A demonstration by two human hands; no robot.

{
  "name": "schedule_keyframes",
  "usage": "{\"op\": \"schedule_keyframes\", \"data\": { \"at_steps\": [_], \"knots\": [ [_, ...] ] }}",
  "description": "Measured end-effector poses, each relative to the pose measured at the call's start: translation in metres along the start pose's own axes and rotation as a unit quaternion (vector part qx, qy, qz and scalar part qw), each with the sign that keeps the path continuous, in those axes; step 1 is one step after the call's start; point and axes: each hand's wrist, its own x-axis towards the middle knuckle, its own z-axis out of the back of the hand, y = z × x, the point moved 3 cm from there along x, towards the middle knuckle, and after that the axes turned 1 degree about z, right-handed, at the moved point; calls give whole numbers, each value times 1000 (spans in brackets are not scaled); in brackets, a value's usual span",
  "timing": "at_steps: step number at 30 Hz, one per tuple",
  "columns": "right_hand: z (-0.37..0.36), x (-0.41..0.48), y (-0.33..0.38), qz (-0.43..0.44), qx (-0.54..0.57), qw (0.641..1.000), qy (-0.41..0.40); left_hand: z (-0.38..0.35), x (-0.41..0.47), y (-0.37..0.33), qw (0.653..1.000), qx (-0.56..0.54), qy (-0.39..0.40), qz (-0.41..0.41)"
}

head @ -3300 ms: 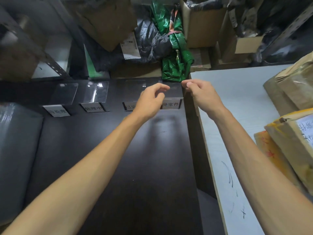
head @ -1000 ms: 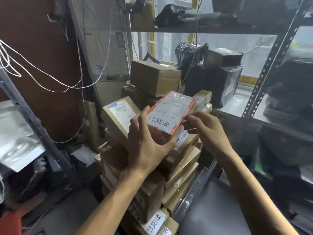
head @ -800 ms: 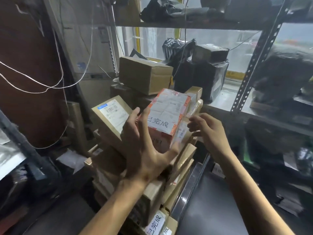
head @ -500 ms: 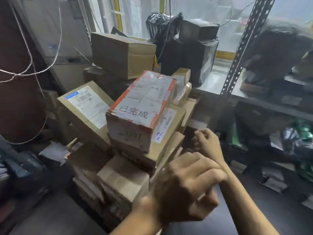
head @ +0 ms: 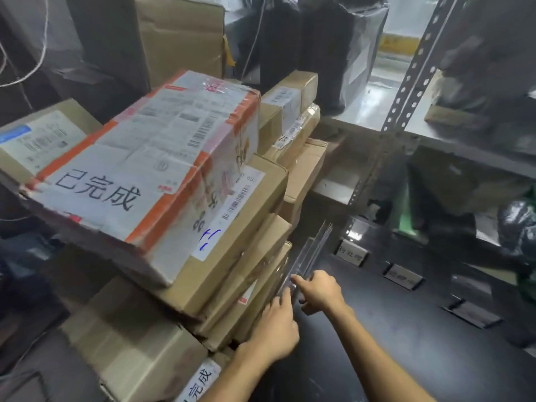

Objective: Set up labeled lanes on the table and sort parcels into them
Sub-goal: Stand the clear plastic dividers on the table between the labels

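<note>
A stack of brown cardboard parcels [head: 232, 227] fills the left half. On top lies a parcel with orange tape [head: 150, 169] and a white handwritten label. Several clear acrylic plates [head: 310, 250] stand on edge between the stack and the black table [head: 406, 343]. My right hand [head: 319, 291] pinches the near end of these plates. My left hand [head: 275, 329] reaches to the same end, its fingertips against the plates and the side of the stack; its grip is hidden. Three labeled clear stands, one [head: 351, 253], a second [head: 403, 275] and a third [head: 470, 311], sit in a row on the table.
A perforated metal shelf post [head: 406, 97] rises at the right, with dark bags and boxes on the shelves behind it. A big cardboard box [head: 174, 39] and black wrapped parcels [head: 333, 39] stand behind the stack. White cords hang at the far left.
Both hands left the orange-taped parcel on top of the stack and dropped down to the clear plates beside the table. The view tilted downward and came closer.
</note>
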Motion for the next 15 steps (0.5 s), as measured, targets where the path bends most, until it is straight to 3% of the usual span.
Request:
{"op": "schedule_keyframes", "data": {
  "at_steps": [15],
  "knots": [
    [9,17,8,13,-87,996,-19,-7,15,-5,999,-37,-8,6]
  ]
}}
